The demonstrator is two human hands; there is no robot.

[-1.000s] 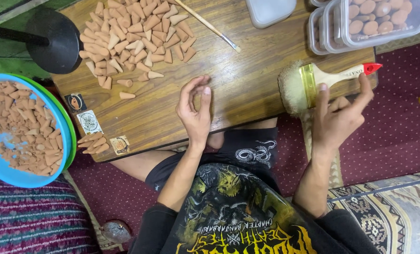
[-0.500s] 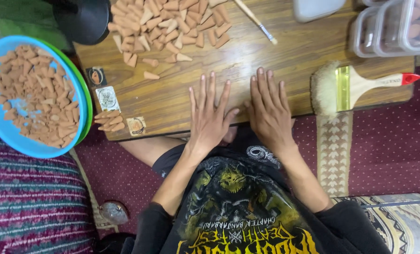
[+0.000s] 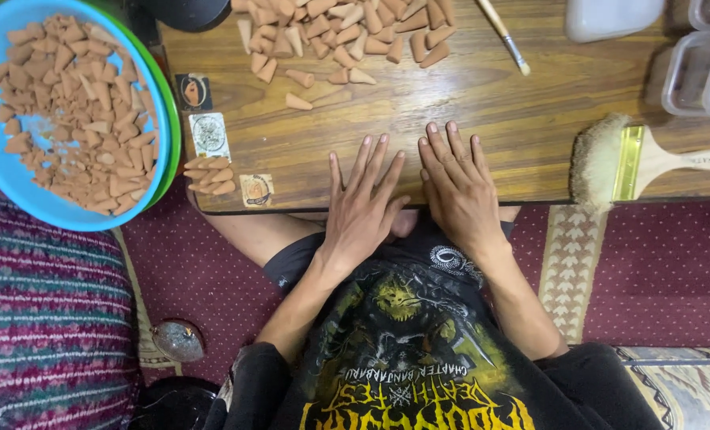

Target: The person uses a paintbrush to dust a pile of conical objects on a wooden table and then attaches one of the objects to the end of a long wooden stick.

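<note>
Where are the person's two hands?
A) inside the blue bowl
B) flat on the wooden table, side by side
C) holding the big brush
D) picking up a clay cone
B: the left hand and right hand lie flat, fingers spread, on the wooden table, holding nothing.

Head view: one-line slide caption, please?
Both hands, left hand and right hand, flat on wooden table between clay cones and brush.
</note>
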